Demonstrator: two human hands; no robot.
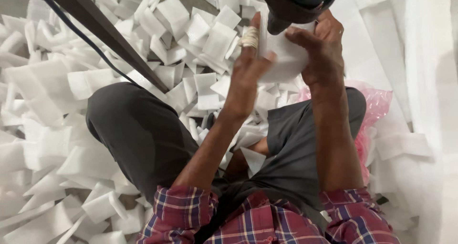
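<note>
**Both hands on one foam sheet, over a floor of offcuts**

The left hand (248,65) — one finger wrapped in white tape — and the right hand (319,48) both close on a single white foam sheet (286,58), held above the person's knees, just under a dark tool (296,3) at the frame's top. The sheet looks thin; gripped this tightly so near the tool, it could tear or crumple, or fingers could get caught. Counted: two hands, one held sheet, one pink bubble-wrap bag (377,106), one dark metal bar (105,34). The loose foam pieces (52,129) are too many to count.
</note>
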